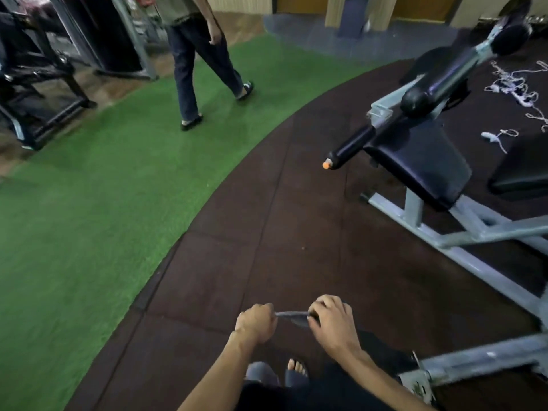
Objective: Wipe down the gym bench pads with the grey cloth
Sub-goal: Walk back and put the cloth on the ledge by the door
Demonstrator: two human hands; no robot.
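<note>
A small grey cloth is stretched between my two hands low in the view. My left hand grips its left end in a fist. My right hand pinches the right end with curled fingers. The gym bench stands to the right, well ahead of my hands. Its black seat pad sits on a grey steel frame. Black roller pads rise above the seat on a slanted arm. Both hands are over the dark rubber floor, apart from the bench.
A person walks away across the green turf at upper left. Black machines stand far left. A handle with an orange tip juts from the bench. White tangled cord lies on the mat at right. My feet show below.
</note>
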